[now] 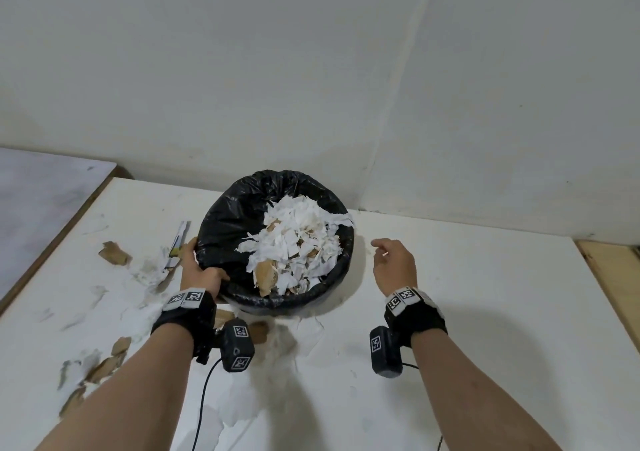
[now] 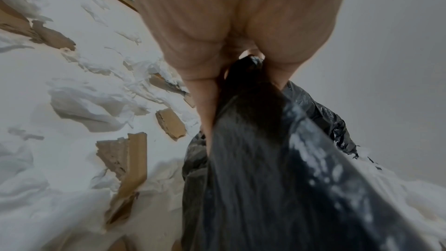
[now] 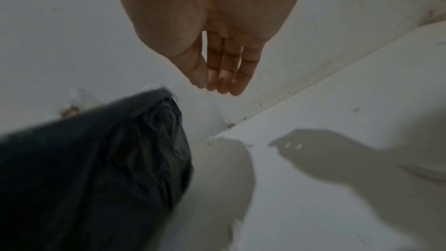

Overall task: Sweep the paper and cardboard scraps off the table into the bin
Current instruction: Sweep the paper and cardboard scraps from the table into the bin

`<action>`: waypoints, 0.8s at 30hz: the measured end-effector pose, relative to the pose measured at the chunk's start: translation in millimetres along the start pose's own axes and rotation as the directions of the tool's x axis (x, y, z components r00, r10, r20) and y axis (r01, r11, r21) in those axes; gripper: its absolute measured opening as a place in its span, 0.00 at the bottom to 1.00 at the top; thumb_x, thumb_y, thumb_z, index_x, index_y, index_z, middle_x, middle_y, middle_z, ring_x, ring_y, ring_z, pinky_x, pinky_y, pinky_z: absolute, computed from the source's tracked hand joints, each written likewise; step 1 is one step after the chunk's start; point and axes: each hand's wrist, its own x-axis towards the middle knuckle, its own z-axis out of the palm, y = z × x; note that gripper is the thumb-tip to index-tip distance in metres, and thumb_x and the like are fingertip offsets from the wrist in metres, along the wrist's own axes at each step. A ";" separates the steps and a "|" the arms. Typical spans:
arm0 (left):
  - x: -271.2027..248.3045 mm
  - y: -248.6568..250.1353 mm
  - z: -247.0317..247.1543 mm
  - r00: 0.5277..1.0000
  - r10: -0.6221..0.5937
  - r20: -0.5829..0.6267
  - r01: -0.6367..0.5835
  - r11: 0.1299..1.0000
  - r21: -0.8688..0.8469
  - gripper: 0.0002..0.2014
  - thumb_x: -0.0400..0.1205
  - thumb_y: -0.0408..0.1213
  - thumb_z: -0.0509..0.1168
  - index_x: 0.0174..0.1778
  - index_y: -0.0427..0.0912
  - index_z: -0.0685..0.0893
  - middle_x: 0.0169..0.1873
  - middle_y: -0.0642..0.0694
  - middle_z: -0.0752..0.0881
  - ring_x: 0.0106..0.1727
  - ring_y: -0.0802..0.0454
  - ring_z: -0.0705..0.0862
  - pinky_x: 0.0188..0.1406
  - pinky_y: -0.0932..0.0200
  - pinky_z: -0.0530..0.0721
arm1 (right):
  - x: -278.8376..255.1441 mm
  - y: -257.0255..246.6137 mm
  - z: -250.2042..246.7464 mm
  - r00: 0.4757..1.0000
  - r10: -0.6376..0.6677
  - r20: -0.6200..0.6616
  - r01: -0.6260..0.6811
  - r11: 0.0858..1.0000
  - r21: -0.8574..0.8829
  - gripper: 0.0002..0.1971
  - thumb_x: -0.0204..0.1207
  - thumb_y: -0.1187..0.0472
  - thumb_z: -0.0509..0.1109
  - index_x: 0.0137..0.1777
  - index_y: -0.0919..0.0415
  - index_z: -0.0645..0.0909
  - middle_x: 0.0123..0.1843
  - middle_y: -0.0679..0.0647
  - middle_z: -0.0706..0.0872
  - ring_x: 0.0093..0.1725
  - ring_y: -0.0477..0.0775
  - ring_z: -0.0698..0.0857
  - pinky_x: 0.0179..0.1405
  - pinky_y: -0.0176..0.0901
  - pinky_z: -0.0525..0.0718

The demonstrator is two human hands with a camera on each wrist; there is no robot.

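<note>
A round bin (image 1: 221,229) lined with a black bag stands on the white table (image 1: 485,312), holding a heap of torn white paper and brown cardboard scraps (image 1: 294,246). My left hand (image 1: 199,270) grips the bin's left rim; in the left wrist view its fingers (image 2: 205,106) curl over the black bag (image 2: 277,159). My right hand (image 1: 393,263) hovers just right of the bin, fingers (image 3: 224,75) relaxed and holding nothing. Loose paper and cardboard scraps (image 1: 114,253) lie left of the bin and in front of it (image 1: 277,343).
The bin sits near the wall corner (image 1: 374,159). A folded printed leaflet (image 1: 178,242) lies beside my left hand. The table's left edge (image 1: 52,242) and right wooden edge (image 1: 606,270) are in view. More scraps (image 2: 130,159) lie by the bin's base.
</note>
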 end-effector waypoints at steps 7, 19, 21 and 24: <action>12.3 -6.1 -17.0 1.000 -0.004 -0.028 0.005 0.999 0.046 0.48 0.71 0.13 0.61 0.81 0.60 0.64 0.65 0.39 0.81 0.57 0.29 0.84 0.49 0.27 0.87 | -34.5 46.4 63.0 0.915 0.173 0.364 -0.078 0.962 -0.260 0.18 0.78 0.63 0.68 0.68 0.58 0.79 0.66 0.59 0.81 0.68 0.59 0.80 0.66 0.46 0.78; 10.5 -36.7 -21.4 0.999 -0.047 -0.017 0.046 0.998 -0.041 0.48 0.71 0.11 0.59 0.78 0.64 0.68 0.62 0.41 0.81 0.49 0.32 0.86 0.35 0.42 0.88 | -50.6 40.6 89.4 0.877 0.043 0.478 0.240 0.823 -0.515 0.15 0.76 0.76 0.60 0.57 0.68 0.83 0.59 0.64 0.82 0.60 0.65 0.82 0.56 0.49 0.78; 10.3 -38.3 -21.4 0.999 -0.045 -0.017 0.044 0.998 -0.049 0.48 0.71 0.11 0.59 0.77 0.66 0.68 0.63 0.41 0.81 0.49 0.31 0.86 0.33 0.43 0.88 | -49.8 40.8 85.2 0.868 0.078 0.490 0.203 0.845 -0.494 0.16 0.75 0.76 0.60 0.57 0.66 0.84 0.58 0.64 0.85 0.60 0.64 0.84 0.57 0.48 0.79; 5.5 -36.4 -21.1 0.999 -0.042 -0.026 0.041 0.998 -0.052 0.49 0.71 0.10 0.58 0.79 0.66 0.67 0.61 0.42 0.81 0.46 0.34 0.86 0.35 0.41 0.88 | -47.2 36.4 75.3 0.883 0.153 0.444 0.016 0.935 -0.354 0.17 0.72 0.76 0.60 0.46 0.61 0.88 0.47 0.59 0.89 0.54 0.62 0.87 0.47 0.41 0.82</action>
